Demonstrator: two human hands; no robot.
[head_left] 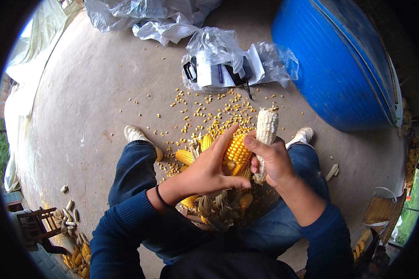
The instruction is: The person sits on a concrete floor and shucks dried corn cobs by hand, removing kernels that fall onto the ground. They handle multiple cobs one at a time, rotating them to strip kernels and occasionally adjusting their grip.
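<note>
My right hand (278, 162) is wrapped round a bare white corncob (267, 126), held upright with its broken tip pointing away from me. To its left, my left hand (208, 168) has its fingers and thumb spread wide, with nothing gripped. A yellow ear of corn (238, 152) shows in the gap between the two hands; whether the left palm touches it I cannot tell. More ears (185, 157) and dry husks (216, 204) lie heaped beneath my hands, between my knees. What the heap rests on is mostly hidden.
Loose kernels (202, 112) are scattered over the floor ahead. Beyond them lies a clear plastic bag (216, 46) with papers and dark items. A large blue tub (330, 65) stands at far right. Stripped cobs (69, 216) and more corn (81, 258) lie at lower left, near a wooden stool (44, 222).
</note>
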